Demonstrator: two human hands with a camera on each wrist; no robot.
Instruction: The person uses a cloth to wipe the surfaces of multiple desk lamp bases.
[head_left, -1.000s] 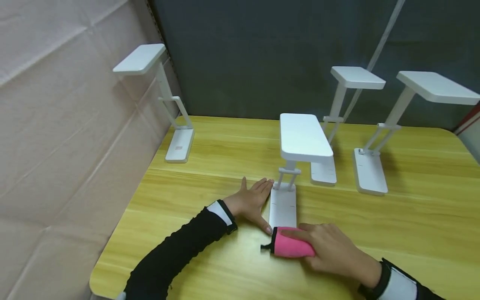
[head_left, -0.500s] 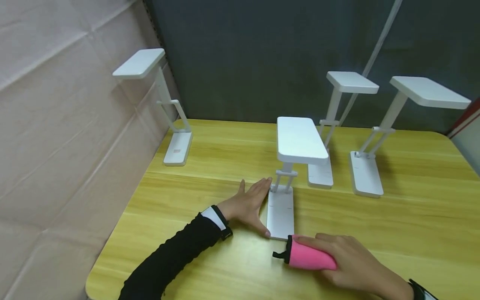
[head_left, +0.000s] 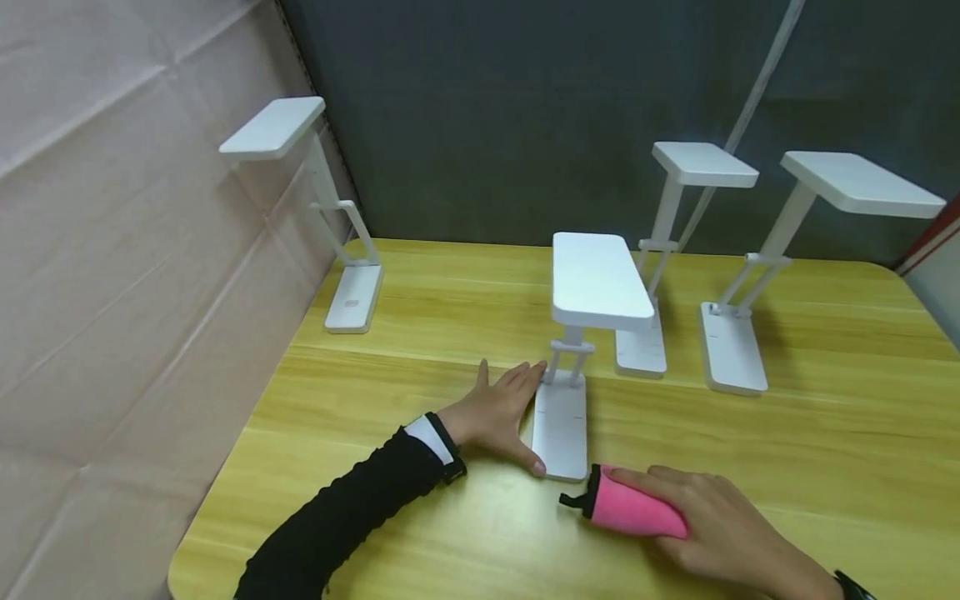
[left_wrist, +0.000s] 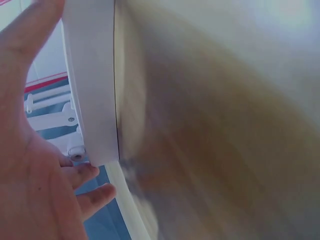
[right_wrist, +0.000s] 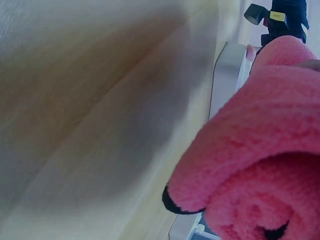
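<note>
A white folding desk lamp [head_left: 600, 279] stands on the wooden table with its flat base [head_left: 561, 425] toward me. My left hand [head_left: 498, 417] lies along the base's left side, fingers spread. Its thumb touches the front left corner, and its fingertips reach the back end by the hinge. To the right of the base's front edge, my right hand [head_left: 705, 517] grips a folded pink cloth [head_left: 633, 504] with black trim and a small black loop. In the right wrist view the plush cloth [right_wrist: 250, 150] looks rolled, and it hides most of that hand.
Two more white desk lamps [head_left: 735, 350] [head_left: 641, 346] stand at the right rear. Another white lamp [head_left: 352, 300] stands at the left rear, close to a pale fabric wall [head_left: 135, 333]. A dark panel [head_left: 487, 117] rises behind the table [head_left: 420, 317].
My right hand has drawn the pink cloth away from the lamp base's front edge, to the right and toward me. My left hand keeps its place against the base.
</note>
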